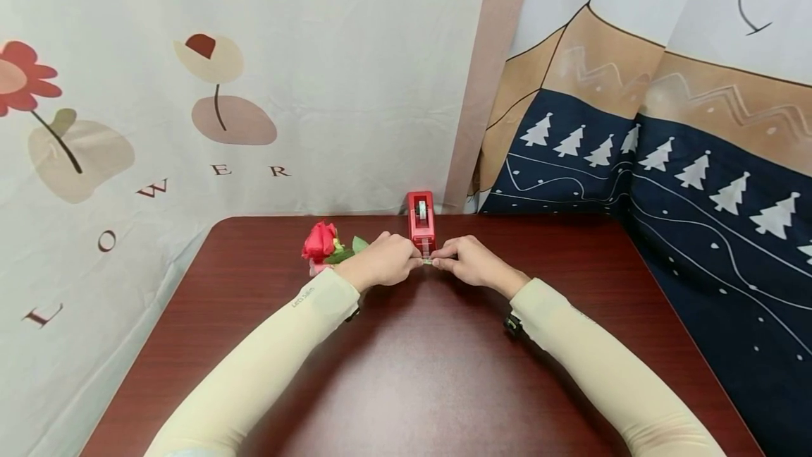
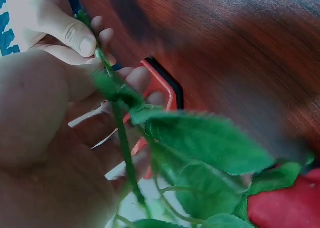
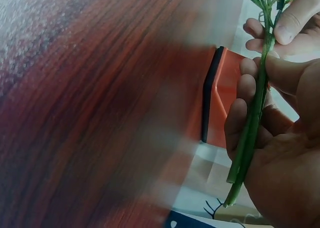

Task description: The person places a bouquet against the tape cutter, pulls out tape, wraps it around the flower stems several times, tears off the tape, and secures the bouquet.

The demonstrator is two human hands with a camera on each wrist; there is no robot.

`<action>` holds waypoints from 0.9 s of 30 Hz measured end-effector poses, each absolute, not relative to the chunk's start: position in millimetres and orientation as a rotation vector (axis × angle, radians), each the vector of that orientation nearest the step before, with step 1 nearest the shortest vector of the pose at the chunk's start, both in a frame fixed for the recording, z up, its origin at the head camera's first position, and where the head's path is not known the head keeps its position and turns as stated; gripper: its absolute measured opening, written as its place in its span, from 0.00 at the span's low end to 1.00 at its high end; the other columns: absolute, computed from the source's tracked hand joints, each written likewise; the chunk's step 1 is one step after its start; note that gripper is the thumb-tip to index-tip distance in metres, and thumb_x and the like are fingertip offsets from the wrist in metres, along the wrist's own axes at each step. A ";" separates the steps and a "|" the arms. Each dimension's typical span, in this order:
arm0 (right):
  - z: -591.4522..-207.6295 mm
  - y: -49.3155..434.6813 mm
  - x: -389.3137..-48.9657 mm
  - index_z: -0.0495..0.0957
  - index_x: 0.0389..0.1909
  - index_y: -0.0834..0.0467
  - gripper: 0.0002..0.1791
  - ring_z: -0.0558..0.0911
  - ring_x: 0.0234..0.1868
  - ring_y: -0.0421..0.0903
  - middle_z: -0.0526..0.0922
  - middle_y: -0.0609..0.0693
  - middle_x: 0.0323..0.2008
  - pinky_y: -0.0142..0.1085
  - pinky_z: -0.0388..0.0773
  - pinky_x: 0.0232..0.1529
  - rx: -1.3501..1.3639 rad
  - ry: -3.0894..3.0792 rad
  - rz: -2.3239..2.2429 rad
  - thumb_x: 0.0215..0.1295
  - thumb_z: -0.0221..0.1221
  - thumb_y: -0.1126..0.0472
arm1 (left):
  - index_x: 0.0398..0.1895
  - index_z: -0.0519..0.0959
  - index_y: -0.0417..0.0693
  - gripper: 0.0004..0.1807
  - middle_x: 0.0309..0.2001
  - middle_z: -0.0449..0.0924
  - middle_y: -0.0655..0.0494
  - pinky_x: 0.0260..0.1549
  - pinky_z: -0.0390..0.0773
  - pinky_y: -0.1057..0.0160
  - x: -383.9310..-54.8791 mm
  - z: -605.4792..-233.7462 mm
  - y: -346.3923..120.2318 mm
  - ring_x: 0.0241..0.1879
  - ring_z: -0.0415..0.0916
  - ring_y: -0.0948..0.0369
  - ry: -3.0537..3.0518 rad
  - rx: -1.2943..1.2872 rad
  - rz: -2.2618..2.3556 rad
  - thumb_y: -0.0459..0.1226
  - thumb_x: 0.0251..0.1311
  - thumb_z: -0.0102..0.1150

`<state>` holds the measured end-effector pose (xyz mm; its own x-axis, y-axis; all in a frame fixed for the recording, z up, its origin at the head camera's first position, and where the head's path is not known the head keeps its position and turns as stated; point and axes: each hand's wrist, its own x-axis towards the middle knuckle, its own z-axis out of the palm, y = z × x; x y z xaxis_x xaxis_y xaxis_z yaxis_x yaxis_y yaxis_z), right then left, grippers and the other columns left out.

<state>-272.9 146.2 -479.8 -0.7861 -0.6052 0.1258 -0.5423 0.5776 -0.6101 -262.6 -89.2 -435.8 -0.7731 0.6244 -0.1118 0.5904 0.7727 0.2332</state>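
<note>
Left hand [image 1: 385, 259] and right hand [image 1: 476, 260] pinch rose stems [image 3: 254, 119], probably light, semi-stiff and safer to hold than the softer blooms [image 1: 319, 240] toward nine o'clock.

Stem [image 2: 123, 143]: pinched by left hand [image 2: 55, 143] and right hand [image 2: 52, 27]
Leaves [image 2: 205, 143]: green, beside red bloom [image 2: 290, 203]
Dispenser [image 2: 160, 81]: red, on worktop [image 2: 240, 52]

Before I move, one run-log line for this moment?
left grip: pinches stems | right grip: pinches stems | red rose: left of left grip | dispenser: beyond stems
</note>
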 end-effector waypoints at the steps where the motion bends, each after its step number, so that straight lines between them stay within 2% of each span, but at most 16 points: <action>1: -479.7 146.0 -272.9 0.94 0.53 0.54 0.10 0.81 0.37 0.37 0.92 0.46 0.38 0.33 0.79 0.42 -0.987 2.709 -0.995 0.77 0.69 0.61 | 0.51 0.93 0.51 0.13 0.47 0.95 0.59 0.54 0.74 0.49 -262.8 -435.6 -89.4 0.52 0.90 0.56 2.787 0.965 0.285 0.43 0.82 0.60; 8: -479.1 145.0 -272.7 0.94 0.54 0.55 0.11 0.80 0.37 0.38 0.92 0.47 0.39 0.33 0.79 0.42 -0.977 2.740 -1.010 0.75 0.70 0.62 | 0.48 0.93 0.52 0.09 0.40 0.94 0.61 0.54 0.73 0.50 -262.5 -434.0 -88.9 0.45 0.88 0.58 2.809 0.976 0.295 0.42 0.79 0.66; 16: -479.6 143.1 -271.6 0.93 0.53 0.53 0.10 0.82 0.41 0.41 0.91 0.46 0.42 0.37 0.81 0.48 -0.935 2.750 -1.002 0.76 0.69 0.61 | 0.48 0.93 0.53 0.09 0.44 0.94 0.60 0.53 0.74 0.51 -262.1 -436.3 -87.3 0.48 0.89 0.57 2.861 0.982 0.222 0.43 0.78 0.66; 20: -479.5 142.4 -271.3 0.93 0.53 0.54 0.10 0.84 0.44 0.43 0.92 0.48 0.45 0.41 0.83 0.52 -0.912 2.758 -0.987 0.76 0.68 0.60 | 0.44 0.93 0.53 0.08 0.43 0.94 0.60 0.50 0.73 0.52 -262.2 -438.2 -87.2 0.46 0.89 0.58 2.894 1.012 0.190 0.43 0.77 0.68; 27: -480.2 142.2 -271.1 0.93 0.51 0.56 0.09 0.86 0.45 0.43 0.92 0.48 0.44 0.44 0.85 0.54 -0.918 2.765 -0.978 0.76 0.68 0.60 | 0.39 0.91 0.52 0.07 0.41 0.92 0.59 0.48 0.72 0.52 -261.6 -440.9 -86.8 0.44 0.88 0.57 2.908 1.037 0.171 0.42 0.76 0.69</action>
<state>-271.1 142.2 -480.2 -0.8193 -0.5588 0.1283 -0.5150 0.6192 -0.5928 -261.6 -86.8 -440.9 -0.7738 0.6333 -0.0094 0.6278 0.7689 0.1208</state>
